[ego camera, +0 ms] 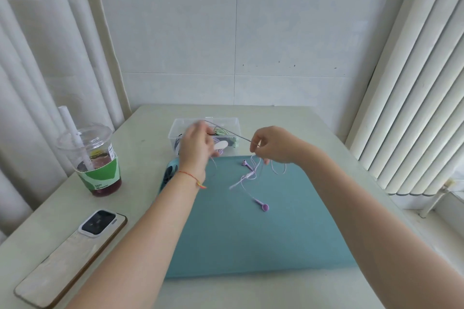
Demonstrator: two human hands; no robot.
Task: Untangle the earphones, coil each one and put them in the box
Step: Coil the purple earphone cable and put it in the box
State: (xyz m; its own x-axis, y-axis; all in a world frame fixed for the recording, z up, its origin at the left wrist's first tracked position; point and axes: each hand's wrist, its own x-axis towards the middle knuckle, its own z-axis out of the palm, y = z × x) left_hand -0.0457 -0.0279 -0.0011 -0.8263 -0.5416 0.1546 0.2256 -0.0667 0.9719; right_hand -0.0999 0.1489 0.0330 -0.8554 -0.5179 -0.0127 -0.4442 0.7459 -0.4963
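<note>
On the bench (150,118) lies a teal mat (263,233), the clear box (206,124) at its far edge. Both hands, left (197,144) and right (272,144), pinch a taut span of the purple earphones (251,178); the rest dangles onto the mat. Step in hand: coiling, apparently. Next: wind evenly, then box.

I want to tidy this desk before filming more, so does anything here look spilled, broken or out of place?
Nothing looks spilled or broken. The drink cup stands upright with its lid on, and the phone lies flat. Only the purple earphones are messy: their cable is loose on the blue mat while both hands, left hand and right hand, stretch it.
</note>
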